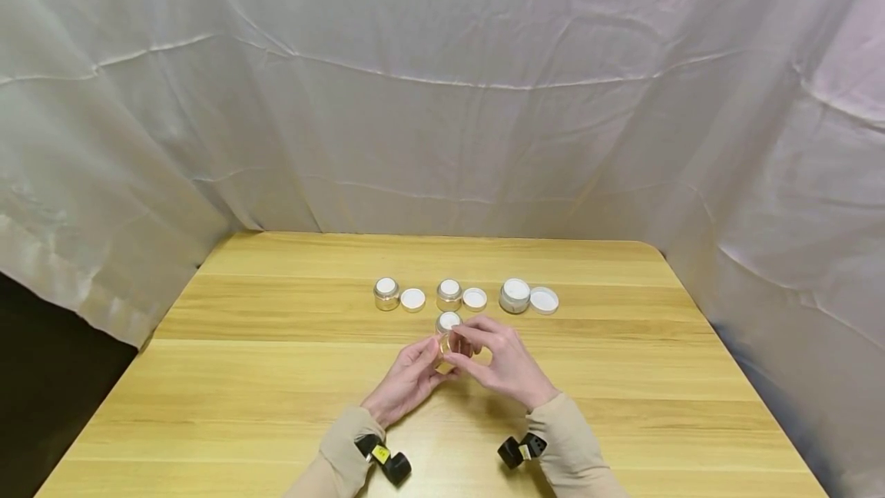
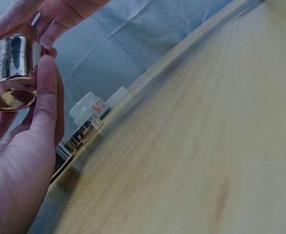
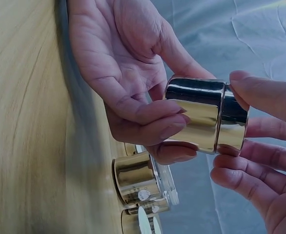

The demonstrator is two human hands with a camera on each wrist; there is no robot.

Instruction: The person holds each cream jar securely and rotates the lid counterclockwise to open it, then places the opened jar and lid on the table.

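A shiny gold jar (image 3: pixel 194 119) is held in the air above the table's front half. My left hand (image 1: pixel 408 379) grips its body, fingers wrapped round the side. With thumb and fingers, my right hand (image 1: pixel 505 360) pinches the narrower gold lid (image 3: pixel 233 129) at the other end. A thin seam shows between lid and body in the right wrist view. Small print runs round the jar's mirrored side in the left wrist view. Just beyond the hands stands a jar with a white top (image 1: pixel 449 320), partly hidden by the right fingers.
Farther back, a row holds a left gold jar (image 1: pixel 386 297), a middle gold jar (image 1: pixel 449 299) and a frosted glass jar (image 1: pixel 515 298). A white lid lies to the right of each. A pale curtain (image 1: pixel 442 137) hangs behind the wooden table (image 1: pixel 242 398).
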